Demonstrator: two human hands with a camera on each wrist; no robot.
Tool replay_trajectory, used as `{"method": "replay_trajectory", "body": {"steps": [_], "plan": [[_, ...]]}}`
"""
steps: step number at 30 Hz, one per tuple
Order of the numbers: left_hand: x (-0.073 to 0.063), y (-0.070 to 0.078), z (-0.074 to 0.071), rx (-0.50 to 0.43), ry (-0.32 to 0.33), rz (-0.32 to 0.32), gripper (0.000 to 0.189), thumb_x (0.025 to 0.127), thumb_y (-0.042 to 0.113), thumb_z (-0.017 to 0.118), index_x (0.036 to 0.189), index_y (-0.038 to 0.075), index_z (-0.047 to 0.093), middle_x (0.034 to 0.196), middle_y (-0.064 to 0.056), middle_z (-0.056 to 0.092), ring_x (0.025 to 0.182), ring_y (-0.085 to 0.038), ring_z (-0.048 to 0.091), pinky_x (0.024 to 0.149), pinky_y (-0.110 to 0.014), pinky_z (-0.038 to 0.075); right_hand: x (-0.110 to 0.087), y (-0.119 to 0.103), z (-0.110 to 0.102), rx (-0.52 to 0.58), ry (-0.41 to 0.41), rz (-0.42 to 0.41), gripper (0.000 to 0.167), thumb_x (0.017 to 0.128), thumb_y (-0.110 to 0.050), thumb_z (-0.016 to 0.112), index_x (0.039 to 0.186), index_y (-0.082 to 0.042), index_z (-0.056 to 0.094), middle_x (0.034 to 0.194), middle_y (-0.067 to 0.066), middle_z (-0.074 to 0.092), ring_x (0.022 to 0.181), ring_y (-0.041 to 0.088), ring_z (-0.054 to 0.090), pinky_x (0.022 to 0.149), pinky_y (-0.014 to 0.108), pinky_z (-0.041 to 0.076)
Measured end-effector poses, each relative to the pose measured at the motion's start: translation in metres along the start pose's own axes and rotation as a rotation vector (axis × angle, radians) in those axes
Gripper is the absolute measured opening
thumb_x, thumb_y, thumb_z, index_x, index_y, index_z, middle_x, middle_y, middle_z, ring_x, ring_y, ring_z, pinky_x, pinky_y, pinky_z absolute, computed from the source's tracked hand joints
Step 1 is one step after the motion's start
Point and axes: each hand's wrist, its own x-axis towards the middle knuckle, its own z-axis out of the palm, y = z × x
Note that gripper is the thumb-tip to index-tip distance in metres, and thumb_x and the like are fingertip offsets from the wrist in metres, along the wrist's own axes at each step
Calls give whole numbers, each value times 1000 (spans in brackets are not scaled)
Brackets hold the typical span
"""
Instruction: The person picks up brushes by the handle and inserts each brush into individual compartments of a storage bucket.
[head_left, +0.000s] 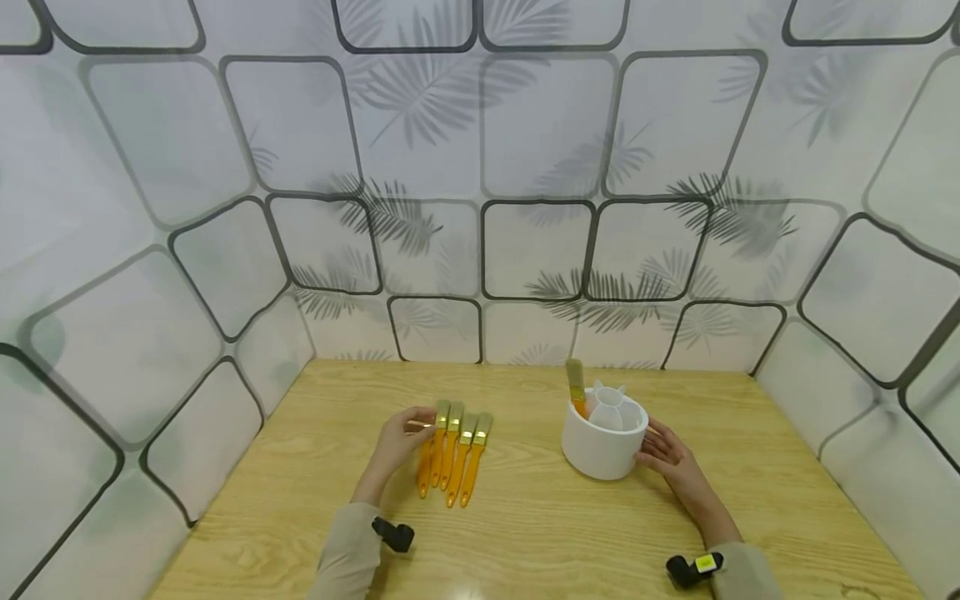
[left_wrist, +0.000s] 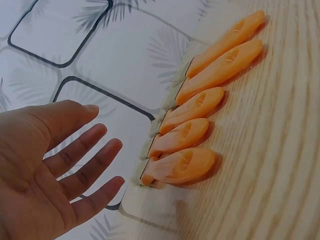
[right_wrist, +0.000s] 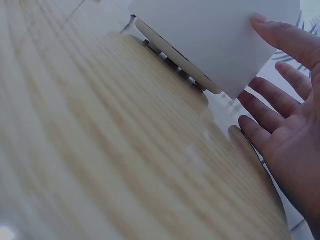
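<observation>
Several flat paintbrushes point(head_left: 448, 454) with orange handles lie side by side on the table, bristles pointing away from me. My left hand point(head_left: 397, 446) is at their left side, its fingertips overlapping the leftmost brush in the head view. In the left wrist view its fingers are spread loosely, apart from the orange handles point(left_wrist: 200, 102). To the right, a white round holder point(head_left: 600, 454) has one paintbrush point(head_left: 576, 383) standing in it beside a whitish divided insert point(head_left: 609, 410). My right hand point(head_left: 675, 467) touches the holder's right side with loosely extended fingers and thumb.
The light wood table point(head_left: 525, 533) meets patterned curtain-like walls point(head_left: 536, 250) at the back and on both sides. A dark disc-like base point(right_wrist: 175, 65) shows under the holder in the right wrist view. Black wrist cameras point(head_left: 393, 534) sit over the sleeves.
</observation>
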Motion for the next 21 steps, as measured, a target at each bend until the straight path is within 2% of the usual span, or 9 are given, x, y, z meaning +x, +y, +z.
{"method": "replay_trajectory", "body": {"steps": [4,11,21], "plan": [[0,-1,-1,14,2,-22,26,84,6,67,109,2,65,98,-12,66,90,-30,62,79,-42,52,0,0,0,3,0,0,61,90,1,55,144,-5,26,122,-18,53,110,-3,53,87,13,45],[0,-5,-1,36,10,-16,27,82,2,67,109,1,65,97,-14,66,90,-28,61,79,-42,51,1,0,0,12,4,3,61,90,1,56,144,-5,27,122,-17,53,110,-2,53,87,14,45],[-3,-6,-2,83,1,-90,24,83,4,67,106,-2,64,98,-17,64,80,-25,61,70,-36,53,0,-2,0,-40,39,35,62,89,-3,59,143,-4,28,120,-17,52,108,-3,53,86,14,45]]}}
